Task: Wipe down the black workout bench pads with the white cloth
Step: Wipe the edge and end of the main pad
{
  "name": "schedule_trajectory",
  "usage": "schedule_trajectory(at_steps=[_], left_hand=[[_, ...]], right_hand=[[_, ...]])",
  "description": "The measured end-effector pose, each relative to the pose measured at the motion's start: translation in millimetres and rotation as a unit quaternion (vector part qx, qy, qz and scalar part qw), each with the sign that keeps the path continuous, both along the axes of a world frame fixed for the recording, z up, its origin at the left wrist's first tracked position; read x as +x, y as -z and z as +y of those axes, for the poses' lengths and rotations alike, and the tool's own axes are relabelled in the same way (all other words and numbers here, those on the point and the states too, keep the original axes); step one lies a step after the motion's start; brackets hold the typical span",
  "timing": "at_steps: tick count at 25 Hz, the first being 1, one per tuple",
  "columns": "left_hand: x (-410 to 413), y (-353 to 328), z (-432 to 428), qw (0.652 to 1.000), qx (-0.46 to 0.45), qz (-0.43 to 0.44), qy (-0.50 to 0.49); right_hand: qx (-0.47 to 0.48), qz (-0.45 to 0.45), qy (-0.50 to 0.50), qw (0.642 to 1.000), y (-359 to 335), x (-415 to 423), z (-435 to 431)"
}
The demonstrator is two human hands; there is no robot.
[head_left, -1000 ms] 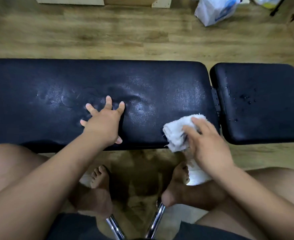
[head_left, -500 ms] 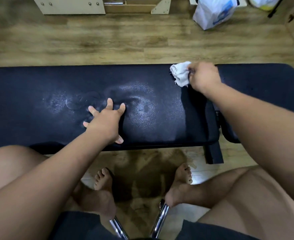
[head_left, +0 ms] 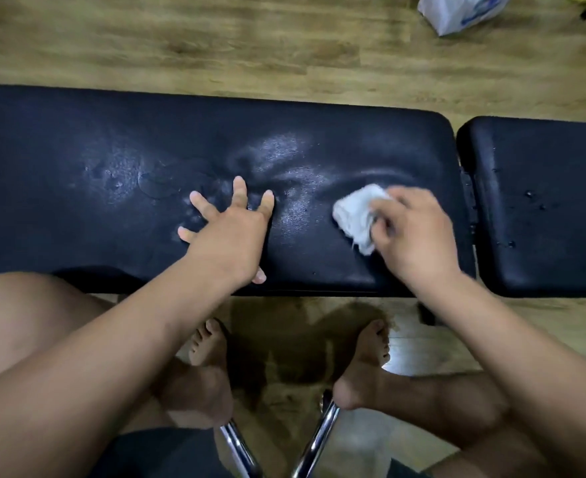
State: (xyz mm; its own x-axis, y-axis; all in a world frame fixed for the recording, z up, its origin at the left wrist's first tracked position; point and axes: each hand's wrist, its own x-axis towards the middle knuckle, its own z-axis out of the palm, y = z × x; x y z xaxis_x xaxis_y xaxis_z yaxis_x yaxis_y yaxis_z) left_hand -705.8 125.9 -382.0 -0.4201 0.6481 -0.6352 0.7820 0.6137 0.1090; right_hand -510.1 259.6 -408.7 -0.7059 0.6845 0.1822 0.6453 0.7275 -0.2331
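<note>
Since half a second ago, you are bringing your right hand (head_left: 414, 238) back from the far edge of the long pad toward the near side, and the white cloth (head_left: 359, 213) is coming with it. Your fingers are clenched around the bunched cloth, pressing it onto the long pad (head_left: 77, 139) near its right end; the blur on the knuckles suggests the stroke is under way. Your left hand (head_left: 227, 232) is lying flat and spread on the middle of the same pad, grasping nothing, apparently bracing you or steadying the bench.

You are working, as I judge it, through the wiping of the long pad's right portion. Damp, shiny smears are showing to the left of the cloth, around and beyond your left fingers, so the next passes are probably calling for you to carry the cloth leftward across them, lifting or shifting the braced hand out of the way as you go.

Just beyond your right hand, across the narrow hinge gap, the short pad (head_left: 543, 160) is carrying scattered water droplets (head_left: 529, 194) and is looking unwiped. Further out, a plastic bag (head_left: 460, 10) is lying on the wooden floor (head_left: 215, 46).
</note>
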Motion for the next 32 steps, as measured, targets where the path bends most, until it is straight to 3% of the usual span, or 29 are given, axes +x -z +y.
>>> schedule_trajectory(at_steps=[5, 8, 14, 19, 23, 29, 32], left_hand=[[0.2, -3.4, 4.3, 1.0, -0.02, -0.008, 0.0], [-1.0, -9.1, 4.2, 0.999, -0.033, -0.005, 0.004], [-1.1, -15.8, 1.0, 1.0, -0.024, -0.01, 0.005], [-10.0, -11.9, -34.2, 0.995, 0.047, 0.036, 0.081], [-15.4, -0.1, -59.4, 0.982, 0.113, 0.107, 0.107], [-19.1, 6.1, -53.4, 0.979, 0.126, 0.103, 0.122], [-25.8, 6.5, -59.9, 0.978, 0.141, 0.09, 0.123]], right_hand=[[-0.009, -0.08, 0.079, 0.994, -3.7, -131.5, 96.8], [-0.048, -0.085, 0.125, 0.987, -0.5, -159.7, 104.4], [-0.021, -0.055, 0.074, 0.996, -8.7, -64.6, -9.7], [-0.057, 0.027, 0.007, 0.998, 4.1, 2.4, -102.8], [-0.033, 0.014, -0.002, 0.999, 6.8, -59.9, -55.0], [0.035, -0.119, 0.068, 0.99, 3.8, -201.9, 61.8], [0.007, -0.116, 0.034, 0.993, 6.0, -219.7, 63.7]])
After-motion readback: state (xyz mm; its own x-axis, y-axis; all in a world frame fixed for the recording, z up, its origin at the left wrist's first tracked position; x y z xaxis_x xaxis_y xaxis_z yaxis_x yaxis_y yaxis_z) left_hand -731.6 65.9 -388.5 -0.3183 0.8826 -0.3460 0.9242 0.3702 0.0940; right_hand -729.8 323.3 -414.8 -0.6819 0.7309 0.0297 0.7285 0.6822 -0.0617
